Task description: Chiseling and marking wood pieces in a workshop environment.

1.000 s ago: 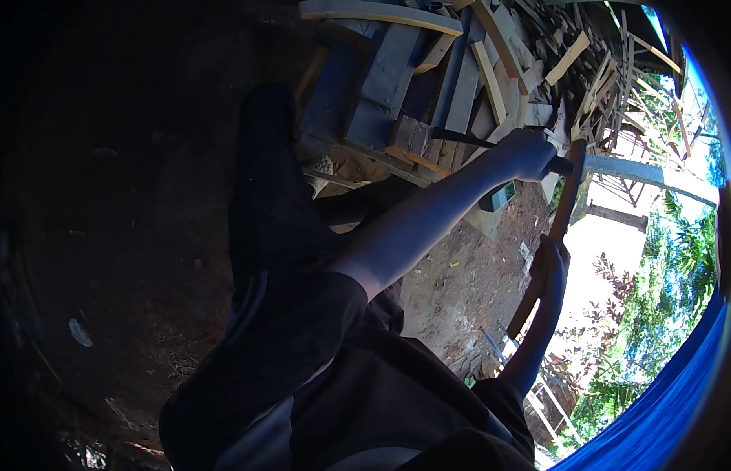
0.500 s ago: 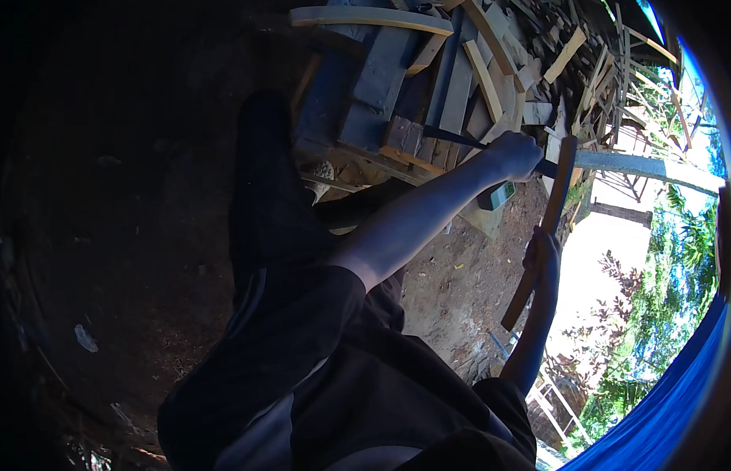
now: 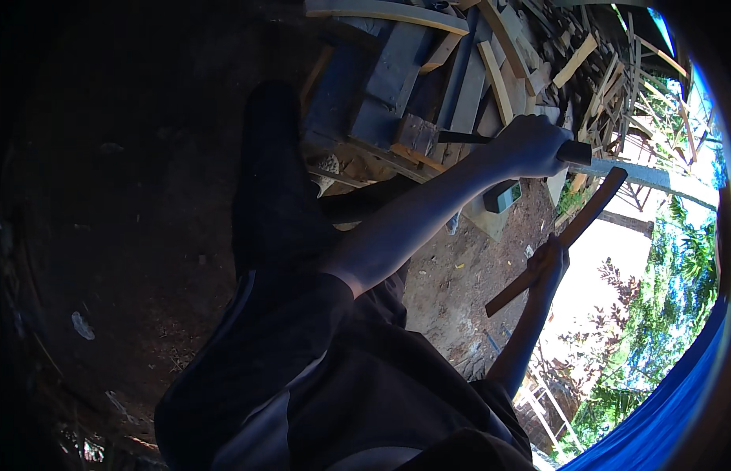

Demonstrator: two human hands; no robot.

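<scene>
My left hand (image 3: 530, 145) is closed around a long dark tool (image 3: 464, 136), whose thick dark end sticks out to the right of the fist. My right hand (image 3: 549, 259), lower and nearer the right, grips a slightly curved brown wooden strip (image 3: 585, 212) that slants up to the right. The strip's upper end lies over the view of a long pale grey beam (image 3: 648, 177). Just below my left fist is a dark block with a pale green face (image 3: 503, 197); I cannot make out what it is.
Stacked boards (image 3: 389, 63) and a jumbled pile of offcuts (image 3: 573, 59) fill the upper area. Below them is dirt ground (image 3: 452, 290). A blue sheet (image 3: 664, 392) edges the lower right, with foliage (image 3: 656, 298) and bright daylight beside it.
My left hand has shifted slightly up and right with the dark tool. The wooden strip has tilted clockwise, its upper end moving right and its lower end left.
</scene>
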